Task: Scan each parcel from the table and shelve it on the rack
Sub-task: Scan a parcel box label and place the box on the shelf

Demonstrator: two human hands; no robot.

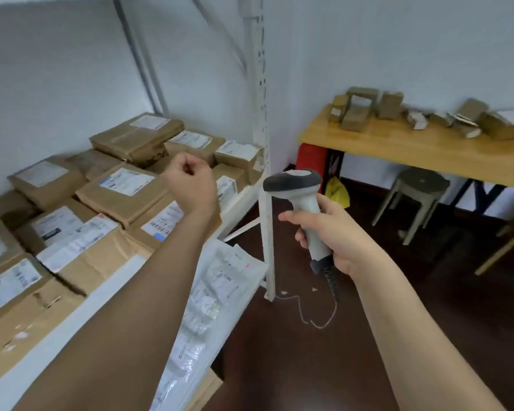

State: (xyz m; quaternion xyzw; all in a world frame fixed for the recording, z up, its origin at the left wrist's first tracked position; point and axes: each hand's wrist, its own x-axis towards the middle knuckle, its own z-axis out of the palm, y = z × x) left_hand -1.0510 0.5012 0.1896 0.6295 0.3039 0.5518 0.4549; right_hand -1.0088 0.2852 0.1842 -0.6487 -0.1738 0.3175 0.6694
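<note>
White walls framed a rack [257, 120] of boxes [125, 188]; left hand [190, 185] clenched empty, right hand [324, 232] gripped a scanner [297, 188]. Tabletop [398, 143] parcels [356, 112] looked light, stiff, best taken by their sides.

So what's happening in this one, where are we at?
A person is sorting parcels. The right hand grips a grey barcode scanner by its handle, head up. The left hand is curled into a fist and holds nothing, above the rack shelf, which is packed with labelled cardboard boxes. More small parcels wait on the wooden table to the right.
</note>
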